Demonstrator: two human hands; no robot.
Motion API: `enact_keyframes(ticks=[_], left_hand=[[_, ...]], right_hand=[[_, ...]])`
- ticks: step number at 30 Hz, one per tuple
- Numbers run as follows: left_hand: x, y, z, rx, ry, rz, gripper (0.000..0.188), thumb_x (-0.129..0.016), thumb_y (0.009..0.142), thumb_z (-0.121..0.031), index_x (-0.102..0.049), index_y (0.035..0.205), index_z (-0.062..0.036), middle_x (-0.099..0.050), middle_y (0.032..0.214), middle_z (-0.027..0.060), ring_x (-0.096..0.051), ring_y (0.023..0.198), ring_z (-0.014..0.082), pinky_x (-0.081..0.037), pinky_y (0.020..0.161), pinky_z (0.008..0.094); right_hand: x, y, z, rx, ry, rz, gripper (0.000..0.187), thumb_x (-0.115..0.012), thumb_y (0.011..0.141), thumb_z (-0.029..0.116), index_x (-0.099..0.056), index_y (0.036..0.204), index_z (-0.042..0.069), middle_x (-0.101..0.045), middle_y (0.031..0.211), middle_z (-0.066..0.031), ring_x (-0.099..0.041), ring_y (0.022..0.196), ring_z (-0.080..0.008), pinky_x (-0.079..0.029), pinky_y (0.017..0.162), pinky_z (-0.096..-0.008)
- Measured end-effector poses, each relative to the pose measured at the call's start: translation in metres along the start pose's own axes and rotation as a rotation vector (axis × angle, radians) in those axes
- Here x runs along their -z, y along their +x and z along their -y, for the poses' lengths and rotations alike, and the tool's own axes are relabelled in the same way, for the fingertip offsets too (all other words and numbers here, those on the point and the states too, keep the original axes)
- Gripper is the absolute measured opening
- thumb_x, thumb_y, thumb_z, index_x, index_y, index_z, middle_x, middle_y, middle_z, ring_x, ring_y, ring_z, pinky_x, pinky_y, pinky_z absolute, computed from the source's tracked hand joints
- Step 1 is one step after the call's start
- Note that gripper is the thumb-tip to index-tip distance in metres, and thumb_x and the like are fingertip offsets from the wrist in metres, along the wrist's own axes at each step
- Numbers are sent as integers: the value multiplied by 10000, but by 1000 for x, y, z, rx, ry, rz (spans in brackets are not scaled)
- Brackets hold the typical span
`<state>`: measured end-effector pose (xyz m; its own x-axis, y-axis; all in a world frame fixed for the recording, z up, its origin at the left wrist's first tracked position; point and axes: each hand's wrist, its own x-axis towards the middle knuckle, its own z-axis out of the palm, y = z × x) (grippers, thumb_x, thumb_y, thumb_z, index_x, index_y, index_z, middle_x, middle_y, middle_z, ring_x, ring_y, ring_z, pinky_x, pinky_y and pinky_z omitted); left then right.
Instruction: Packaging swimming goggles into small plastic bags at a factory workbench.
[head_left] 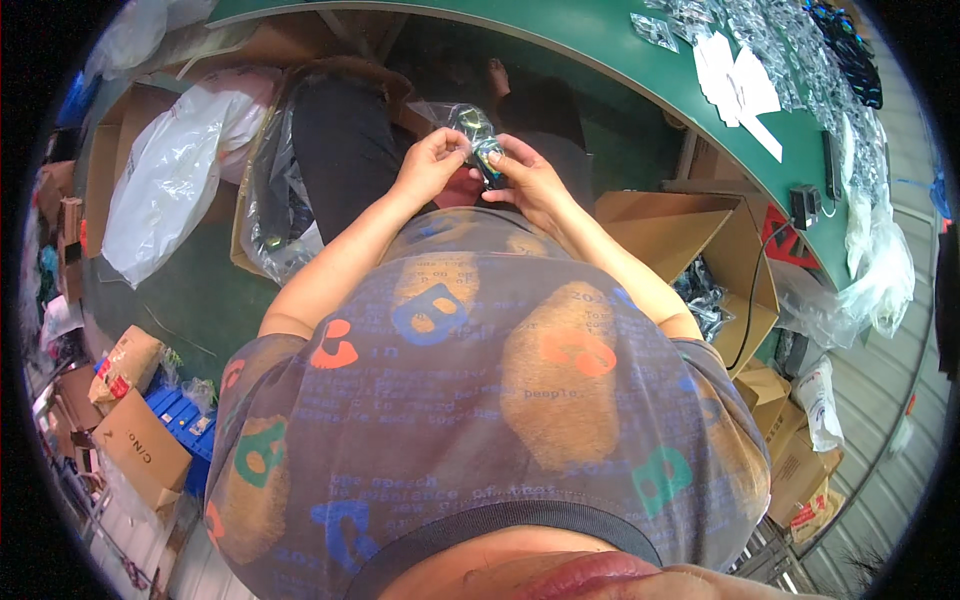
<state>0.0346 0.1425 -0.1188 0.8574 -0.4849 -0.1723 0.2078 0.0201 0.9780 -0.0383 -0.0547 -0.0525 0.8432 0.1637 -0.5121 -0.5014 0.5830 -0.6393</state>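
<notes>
A small clear plastic bag (472, 122) with a dark item showing yellow-green marks inside is held up in front of my lap. My left hand (434, 162) pinches its left side between thumb and fingertips. From the right, my right hand (530, 180) grips the lower part, thumb on top and fingers behind. What the dark item is I cannot make out. Just left of my legs stands an open carton (242, 222) lined with clear plastic. Close to my right forearm, another open carton (745, 255) holds several dark bagged pieces.
A green table (600, 60) curves across the far side, with many small clear packets (790, 60), white paper sheets (735, 85) and a black adapter (804, 206) whose cable hangs down. A white plastic sack (185, 180) and blue crates (185, 420) are on the left.
</notes>
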Motion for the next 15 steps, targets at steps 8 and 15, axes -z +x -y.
enact_keyframes(ticks=[8,15], left_hand=[[0,0,1,103,-109,25,109,-598,998,12,-606,1102,-16,-692,989,39,-671,901,100,-554,834,246],[5,1,-1,96,-128,-68,108,-580,1002,12,-602,1102,-23,-686,960,23,-658,865,91,-541,780,242]], right_hand=[[6,12,-5,-37,-29,-43,330,-686,993,147,-553,1287,75,-696,1149,-114,-742,999,-241,-666,687,-347],[-6,4,6,-20,-31,64,414,-691,962,55,-538,1346,60,-682,1191,-115,-715,1046,-218,-653,797,-364]])
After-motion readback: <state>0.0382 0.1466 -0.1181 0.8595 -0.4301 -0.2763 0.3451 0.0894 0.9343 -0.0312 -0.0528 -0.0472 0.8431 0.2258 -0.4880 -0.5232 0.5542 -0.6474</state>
